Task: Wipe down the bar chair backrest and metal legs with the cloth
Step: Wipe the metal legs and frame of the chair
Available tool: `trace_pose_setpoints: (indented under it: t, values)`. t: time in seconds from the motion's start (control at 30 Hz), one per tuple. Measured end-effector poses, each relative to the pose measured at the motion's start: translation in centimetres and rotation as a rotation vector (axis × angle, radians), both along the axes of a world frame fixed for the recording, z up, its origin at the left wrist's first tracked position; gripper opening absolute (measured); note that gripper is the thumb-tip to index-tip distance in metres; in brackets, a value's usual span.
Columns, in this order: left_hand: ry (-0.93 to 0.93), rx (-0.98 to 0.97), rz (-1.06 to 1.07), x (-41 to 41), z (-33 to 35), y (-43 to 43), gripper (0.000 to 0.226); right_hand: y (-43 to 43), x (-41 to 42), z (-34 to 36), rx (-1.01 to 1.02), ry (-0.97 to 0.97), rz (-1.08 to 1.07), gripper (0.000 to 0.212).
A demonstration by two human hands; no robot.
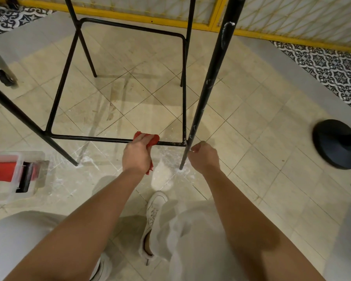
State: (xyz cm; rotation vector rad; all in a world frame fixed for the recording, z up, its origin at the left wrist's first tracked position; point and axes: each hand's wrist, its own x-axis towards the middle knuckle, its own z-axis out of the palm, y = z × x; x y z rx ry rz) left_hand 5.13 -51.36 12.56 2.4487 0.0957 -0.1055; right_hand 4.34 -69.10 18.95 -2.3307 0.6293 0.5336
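The bar chair's black metal frame fills the upper half of the head view; its seat and backrest are out of sight. My left hand [137, 154] presses a red cloth [152, 138] around the near footrest bar [89, 138], right of its middle. My right hand [204, 156] is closed around the front right leg [211, 74] just below the footrest joint. White smears show on that leg and at the joint.
A clear plastic box [16, 173] with red items sits on the tiled floor at left. A black round post base [336, 145] stands at right. A yellow-framed lattice panel [292, 17] runs behind the chair. My white shoe [153, 222] is below the hands.
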Motion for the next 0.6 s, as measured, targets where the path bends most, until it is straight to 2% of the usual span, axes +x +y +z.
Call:
trace_pose_setpoints:
  t: [0.17, 0.3, 0.5, 0.6]
  values:
    - [0.025, -0.065, -0.165, -0.1, -0.1, -2.0, 0.036, -0.7, -0.1, 0.1, 0.15, -0.075, -0.128, 0.045]
    - [0.031, 0.003, -0.218, 0.1, -0.2, -0.7, 0.04, 0.0, 0.2, 0.1, 0.216, -0.12, -0.116, 0.052]
    - [0.02, -0.005, -0.007, 0.0, 0.2, -2.2, 0.033, 0.0, 0.2, 0.4, 0.228, -0.12, -0.066, 0.049]
    - [0.033, -0.095, -0.055, -0.2, -0.1, -4.7, 0.033, 0.0, 0.1, 0.6, 0.224, -0.129, -0.066, 0.049]
